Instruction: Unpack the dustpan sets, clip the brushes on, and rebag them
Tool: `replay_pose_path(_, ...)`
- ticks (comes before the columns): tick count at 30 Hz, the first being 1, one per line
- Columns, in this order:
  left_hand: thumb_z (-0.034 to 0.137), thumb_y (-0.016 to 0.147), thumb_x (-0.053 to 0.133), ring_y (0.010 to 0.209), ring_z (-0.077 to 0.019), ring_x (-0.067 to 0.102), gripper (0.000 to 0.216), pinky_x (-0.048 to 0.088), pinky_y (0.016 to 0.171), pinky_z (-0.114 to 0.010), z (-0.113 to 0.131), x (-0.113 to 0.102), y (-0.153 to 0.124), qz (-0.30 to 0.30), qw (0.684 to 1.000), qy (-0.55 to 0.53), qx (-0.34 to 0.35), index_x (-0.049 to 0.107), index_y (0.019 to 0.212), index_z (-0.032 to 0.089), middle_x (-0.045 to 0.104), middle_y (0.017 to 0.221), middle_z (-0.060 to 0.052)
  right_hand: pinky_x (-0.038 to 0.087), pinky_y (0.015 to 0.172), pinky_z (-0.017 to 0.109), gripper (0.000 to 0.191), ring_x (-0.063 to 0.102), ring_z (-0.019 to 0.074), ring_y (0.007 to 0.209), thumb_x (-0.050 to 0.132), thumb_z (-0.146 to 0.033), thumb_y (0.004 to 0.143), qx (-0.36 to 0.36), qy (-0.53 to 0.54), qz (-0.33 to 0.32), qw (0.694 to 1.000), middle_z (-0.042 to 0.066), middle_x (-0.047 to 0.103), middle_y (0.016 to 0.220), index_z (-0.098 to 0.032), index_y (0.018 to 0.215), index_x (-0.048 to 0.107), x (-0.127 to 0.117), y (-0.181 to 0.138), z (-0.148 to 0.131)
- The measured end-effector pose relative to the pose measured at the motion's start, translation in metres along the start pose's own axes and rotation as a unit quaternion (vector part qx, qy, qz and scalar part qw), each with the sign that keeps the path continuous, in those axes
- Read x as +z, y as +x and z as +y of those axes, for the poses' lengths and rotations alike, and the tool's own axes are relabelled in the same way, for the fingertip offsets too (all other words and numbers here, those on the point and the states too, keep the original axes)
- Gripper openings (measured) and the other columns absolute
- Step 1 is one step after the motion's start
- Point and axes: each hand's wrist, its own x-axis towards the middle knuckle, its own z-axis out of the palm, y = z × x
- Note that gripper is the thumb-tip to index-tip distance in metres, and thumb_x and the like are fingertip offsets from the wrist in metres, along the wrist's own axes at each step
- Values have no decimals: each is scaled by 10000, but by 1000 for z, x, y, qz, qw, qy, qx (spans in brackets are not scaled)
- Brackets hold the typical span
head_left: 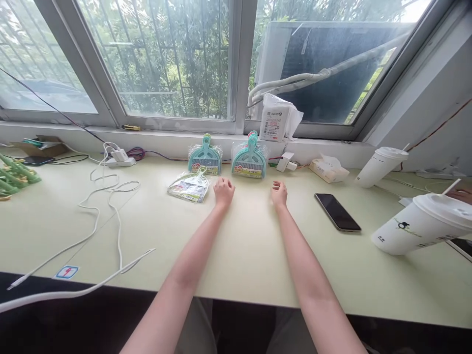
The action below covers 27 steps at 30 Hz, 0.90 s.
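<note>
Both my hands rest loosely curled on the table (239, 255), holding nothing. My left hand (223, 191) lies just beside the flat wrapped dustpan pack (189, 187); my right hand (279, 193) sits below the standing dustpan set (249, 158).

Green clips (14, 177) cut by left edge

Bright daylight comes in through the window (158, 59) beyond the two hands and lights the table (239, 246). The glass looks washed out at the top right. Shadows are soft. Straight lines bend near the edges.
</note>
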Motion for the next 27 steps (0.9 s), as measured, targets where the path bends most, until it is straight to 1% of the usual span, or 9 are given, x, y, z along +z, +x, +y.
replay_pose_path(2, 203, 845, 486, 995, -230, 538, 69, 367, 874, -363, 4, -7, -13, -8, 999, 18, 33, 538, 799, 205, 566, 1003, -84, 462, 887, 333, 376, 573, 153, 858, 434, -125, 678, -2, -6, -7, 1000, 80, 572, 1094, -176, 1027, 566, -6, -11, -3)
replay_pose_path(5, 201, 841, 493, 1001, -232, 535, 64, 358, 882, -363, 6, -17, -28, -23, 998, 25, 53, 551, 816, 207, 569, 1006, -84, 465, 878, 333, 352, 573, 155, 854, 422, -124, 680, 3, -13, -21, 1000, 75, 586, 1080, -180, 985, 591, -16, -30, -10)
replay_pose_path(7, 209, 841, 499, 1009, -229, 536, 60, 356, 887, -360, 5, -24, -36, -31, 998, 21, 51, 556, 823, 211, 573, 1008, -81, 466, 876, 334, 345, 572, 157, 862, 417, -125, 680, 1, -18, -34, 999, 73, 593, 1080, -185, 964, 602, -22, -42, -14)
replay_pose_path(12, 236, 839, 519, 1045, -229, 533, 52, 353, 910, -359, 1, -34, -48, -47, 999, 3, 11, 567, 850, 219, 583, 1035, -74, 460, 890, 332, 331, 571, 148, 838, 406, -124, 686, -15, -42, -53, 998, 65, 608, 1057, -183, 927, 624, -32, -62, -20)
replay_pose_path(15, 257, 852, 513, 1051, -226, 536, 74, 356, 913, -360, 1, -36, -50, -49, 999, -11, -3, 573, 879, 224, 594, 1037, -70, 464, 880, 322, 328, 574, 138, 807, 407, -125, 693, -15, -61, -66, 996, 55, 609, 1049, -185, 918, 637, -33, -65, -20)
replay_pose_path(18, 282, 876, 489, 1039, -227, 540, 107, 358, 910, -364, 1, -35, -50, -45, 999, -11, -1, 574, 856, 221, 606, 1020, -71, 465, 877, 318, 329, 579, 134, 800, 410, -124, 699, -22, -69, -77, 994, 47, 614, 1041, -189, 917, 648, -32, -65, -19)
replay_pose_path(22, 258, 889, 453, 1022, -232, 544, 142, 357, 905, -368, 0, -34, -48, -51, 999, -4, -11, 563, 810, 214, 618, 989, -75, 461, 879, 321, 316, 582, 140, 828, 426, -132, 705, -24, -71, -93, 993, 37, 624, 1044, -201, 912, 655, -31, -64, -16)
replay_pose_path(27, 244, 874, 465, 1038, -247, 538, 109, 360, 902, -384, -4, -34, -44, -49, 998, -1, -38, 554, 821, 213, 625, 1010, -83, 454, 872, 315, 301, 583, 144, 845, 437, -142, 718, -29, -90, -108, 990, 35, 632, 1046, -203, 911, 660, -30, -62, -14)
